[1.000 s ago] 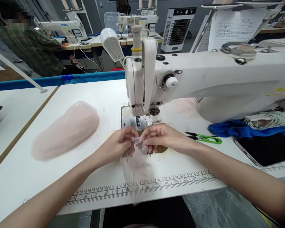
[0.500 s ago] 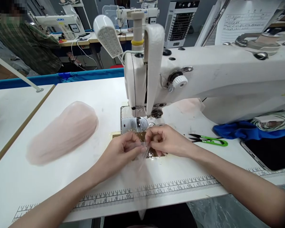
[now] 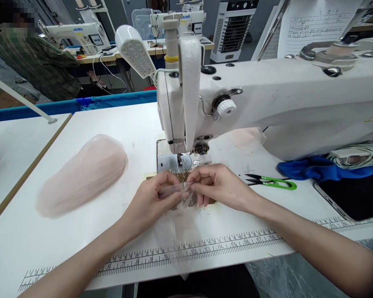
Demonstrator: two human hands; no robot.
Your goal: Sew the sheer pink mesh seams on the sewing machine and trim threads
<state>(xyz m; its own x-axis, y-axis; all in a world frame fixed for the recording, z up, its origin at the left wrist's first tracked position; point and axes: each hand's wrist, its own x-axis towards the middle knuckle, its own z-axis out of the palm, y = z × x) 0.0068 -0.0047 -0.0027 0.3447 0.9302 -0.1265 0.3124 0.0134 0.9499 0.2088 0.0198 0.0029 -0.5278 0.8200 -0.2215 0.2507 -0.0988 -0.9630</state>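
A piece of sheer, pale pink fabric (image 3: 186, 225) hangs from my fingers and trails over the table's front edge. My left hand (image 3: 157, 196) pinches it between thumb and fingertips. Close beside, my right hand (image 3: 217, 186) pinches the same fabric, its other fingers curled. Both hands are just in front of the presser foot (image 3: 180, 160) of a white sewing machine (image 3: 267, 91), over the taped brown patch by the needle plate (image 3: 166, 162). To the left lies a rounded stack of sheer pink fabric pieces (image 3: 83, 176).
Green thread snips (image 3: 279, 183) lie right of my right hand. Beyond are a blue cloth (image 3: 313, 166), a coil of pale cord (image 3: 357, 156) and a phone (image 3: 354, 198). A printed ruler (image 3: 217, 246) runs along the front edge. A person in a checked shirt (image 3: 34, 62) sits back left.
My fingertips have drawn slightly apart, with a short stretch of fabric edge now showing between them. The hanging fabric is spread wider. The camera view has shifted a little.
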